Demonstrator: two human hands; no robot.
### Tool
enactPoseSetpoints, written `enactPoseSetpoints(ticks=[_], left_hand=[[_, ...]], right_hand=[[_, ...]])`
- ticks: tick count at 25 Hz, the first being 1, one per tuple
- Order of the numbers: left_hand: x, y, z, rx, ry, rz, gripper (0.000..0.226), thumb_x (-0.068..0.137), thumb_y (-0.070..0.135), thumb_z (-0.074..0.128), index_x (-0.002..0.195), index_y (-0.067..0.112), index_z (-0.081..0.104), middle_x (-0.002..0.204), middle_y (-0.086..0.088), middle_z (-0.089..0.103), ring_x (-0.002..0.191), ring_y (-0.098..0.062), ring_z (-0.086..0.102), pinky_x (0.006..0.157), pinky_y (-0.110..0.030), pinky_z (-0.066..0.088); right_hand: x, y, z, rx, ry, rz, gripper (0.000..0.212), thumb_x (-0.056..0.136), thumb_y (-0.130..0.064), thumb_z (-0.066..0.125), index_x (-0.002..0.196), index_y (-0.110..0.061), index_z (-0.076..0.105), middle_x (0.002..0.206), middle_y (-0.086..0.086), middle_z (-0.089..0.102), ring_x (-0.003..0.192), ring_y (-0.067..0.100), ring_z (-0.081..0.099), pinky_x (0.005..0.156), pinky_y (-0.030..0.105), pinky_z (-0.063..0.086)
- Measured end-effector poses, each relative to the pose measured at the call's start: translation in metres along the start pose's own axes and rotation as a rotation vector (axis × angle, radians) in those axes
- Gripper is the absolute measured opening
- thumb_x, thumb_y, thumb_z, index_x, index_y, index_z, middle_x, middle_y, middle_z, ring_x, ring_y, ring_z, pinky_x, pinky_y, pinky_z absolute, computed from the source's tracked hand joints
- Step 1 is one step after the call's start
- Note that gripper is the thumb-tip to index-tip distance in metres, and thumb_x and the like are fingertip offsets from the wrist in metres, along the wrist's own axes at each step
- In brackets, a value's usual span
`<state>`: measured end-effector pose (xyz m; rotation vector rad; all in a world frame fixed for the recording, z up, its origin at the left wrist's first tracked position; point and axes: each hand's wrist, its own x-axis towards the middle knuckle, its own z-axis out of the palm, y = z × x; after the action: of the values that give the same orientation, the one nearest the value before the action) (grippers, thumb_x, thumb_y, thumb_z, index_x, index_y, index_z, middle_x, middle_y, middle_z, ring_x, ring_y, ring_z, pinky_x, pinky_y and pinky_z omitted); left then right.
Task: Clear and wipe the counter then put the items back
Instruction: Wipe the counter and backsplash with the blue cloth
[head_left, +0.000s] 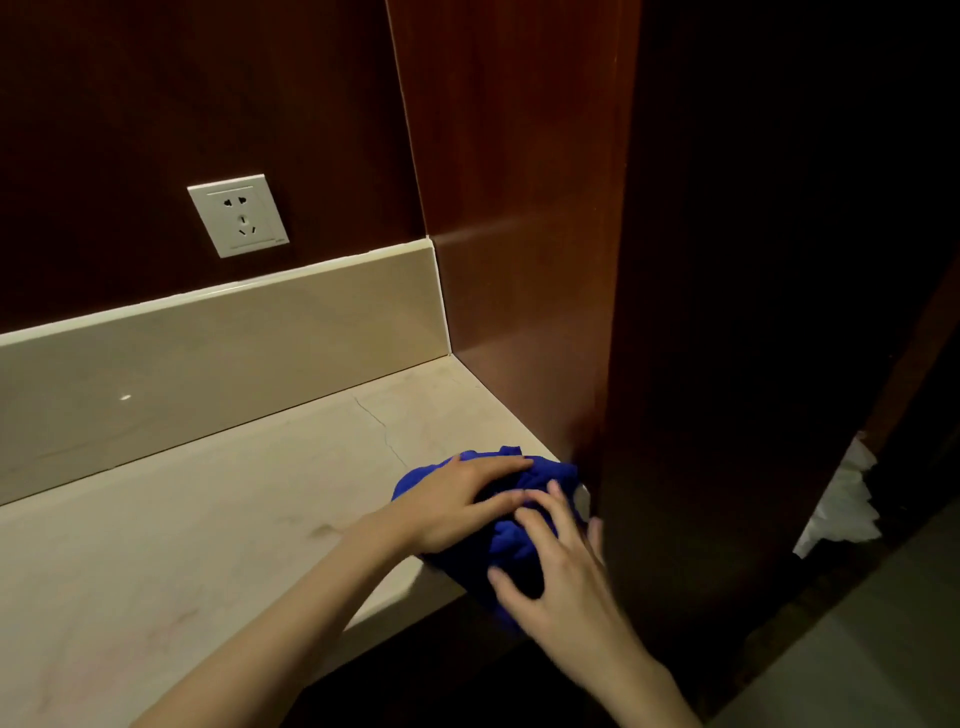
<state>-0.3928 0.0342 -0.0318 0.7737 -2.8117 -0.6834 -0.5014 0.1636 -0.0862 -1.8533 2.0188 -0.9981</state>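
White wall socket (238, 215) far left on the dark wood wall panel (156, 104), above the beige upstand (223, 338). Beige stone counter (156, 519) runs left to right, with a thin crack (382, 426) toward its right end and faint smudges on the surface. Blue cloth (511, 540), bunched up, sits at the counter's near right corner, partly hanging over the front edge, touching or just beside the dark wood cabinet side (701, 364). Left hand (457, 506) lies flat on top of the cloth, fingers straight and roughly together, pointing right, pressing down. Right hand (558, 566) is on the near right part of the cloth, fingers spread and slightly bent, thumb out to the left against the overhanging fabric; can't tell if it's actually gripping. Far right, past the cabinet, crumpled white paper or fabric (841, 499) low near the floor (857, 649).
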Motion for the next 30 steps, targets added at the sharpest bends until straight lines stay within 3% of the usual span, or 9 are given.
enactPoseSetpoints(ticks=[2, 5, 8, 11, 14, 17, 21, 24, 30], left_hand=[[-0.020, -0.014, -0.003, 0.007, -0.046, -0.016, 0.063, 0.091, 0.056, 0.050, 0.147, 0.035, 0.029, 0.150, 0.018, 0.034, 0.137, 0.003, 0.029, 0.117, -0.030, 0.019], [-0.036, -0.026, -0.002, 0.079, -0.097, 0.022, 0.092, 0.076, 0.062, 0.065, 0.150, 0.040, 0.013, 0.154, 0.025, 0.014, 0.143, 0.006, 0.009, 0.121, -0.037, 0.012], [-0.037, -0.039, 0.001, 0.198, -0.103, 0.113, 0.109, 0.071, 0.059, 0.072, 0.149, 0.038, 0.000, 0.155, 0.021, 0.004, 0.144, 0.002, 0.000, 0.121, -0.031, 0.010], [-0.031, -0.052, 0.003, 0.189, -0.062, 0.151, 0.101, 0.077, 0.052, 0.071, 0.148, 0.035, 0.001, 0.160, 0.011, 0.010, 0.146, -0.003, 0.005, 0.119, -0.027, 0.018], [-0.023, -0.065, -0.001, 0.181, -0.059, 0.162, 0.097, 0.080, 0.051, 0.069, 0.152, 0.028, 0.008, 0.159, 0.010, 0.012, 0.146, -0.004, 0.008, 0.118, -0.023, 0.017], [-0.014, -0.078, -0.010, 0.144, -0.066, 0.168, 0.094, 0.081, 0.049, 0.069, 0.152, 0.024, 0.013, 0.159, 0.007, 0.017, 0.145, -0.006, 0.015, 0.117, -0.021, 0.017], [0.001, -0.102, -0.021, 0.071, -0.079, 0.176, 0.091, 0.080, 0.046, 0.070, 0.151, 0.023, 0.019, 0.156, 0.004, 0.027, 0.141, -0.011, 0.026, 0.116, -0.023, 0.022], [0.016, -0.123, -0.027, 0.030, -0.077, 0.183, 0.089, 0.079, 0.044, 0.073, 0.150, 0.021, 0.025, 0.153, 0.002, 0.034, 0.138, -0.012, 0.033, 0.115, -0.023, 0.025], [0.049, -0.157, -0.044, -0.043, -0.049, 0.163, 0.083, 0.078, 0.032, 0.077, 0.146, 0.014, 0.034, 0.147, -0.002, 0.043, 0.133, -0.015, 0.040, 0.105, -0.013, 0.025]], right_hand=[[-0.007, 0.005, 0.004, -0.091, -0.121, 0.009, 0.093, 0.076, -0.062, 0.060, 0.145, -0.046, -0.001, 0.148, -0.027, -0.027, 0.137, 0.007, -0.036, 0.110, 0.043, -0.014], [-0.014, 0.004, 0.007, -0.146, -0.187, 0.015, 0.101, 0.084, -0.040, 0.065, 0.135, -0.046, -0.022, 0.136, -0.029, -0.046, 0.129, 0.005, -0.045, 0.112, 0.028, -0.006], [-0.006, 0.004, 0.006, -0.128, -0.141, -0.014, 0.093, 0.090, -0.020, 0.060, 0.132, -0.046, -0.019, 0.143, -0.026, -0.036, 0.136, 0.006, -0.036, 0.115, 0.024, -0.004], [0.005, 0.005, 0.006, -0.094, -0.171, 0.001, 0.090, 0.088, -0.039, 0.062, 0.141, -0.046, -0.011, 0.149, -0.025, -0.027, 0.137, 0.004, -0.033, 0.115, 0.024, -0.005], [0.018, 0.000, 0.009, -0.141, -0.196, 0.020, 0.101, 0.080, -0.059, 0.061, 0.147, -0.038, -0.011, 0.147, -0.022, -0.032, 0.134, 0.004, -0.038, 0.111, 0.024, -0.008], [0.039, -0.005, 0.009, -0.245, -0.270, 0.056, 0.111, 0.075, -0.065, 0.062, 0.147, -0.033, -0.017, 0.147, -0.017, -0.033, 0.136, 0.011, -0.035, 0.118, 0.037, -0.004], [0.070, -0.007, 0.013, -0.239, -0.311, 0.111, 0.108, 0.073, -0.069, 0.060, 0.149, -0.037, -0.010, 0.157, -0.011, -0.020, 0.142, 0.014, -0.024, 0.120, 0.049, 0.007], [0.088, -0.010, 0.019, -0.221, -0.309, 0.139, 0.102, 0.074, -0.072, 0.054, 0.150, -0.036, -0.005, 0.158, -0.009, -0.016, 0.144, 0.016, -0.020, 0.119, 0.049, 0.009], [0.132, -0.009, 0.031, -0.113, -0.272, 0.176, 0.111, 0.057, -0.089, 0.037, 0.151, -0.039, 0.005, 0.160, -0.010, -0.007, 0.146, 0.015, -0.015, 0.120, 0.039, 0.005]])
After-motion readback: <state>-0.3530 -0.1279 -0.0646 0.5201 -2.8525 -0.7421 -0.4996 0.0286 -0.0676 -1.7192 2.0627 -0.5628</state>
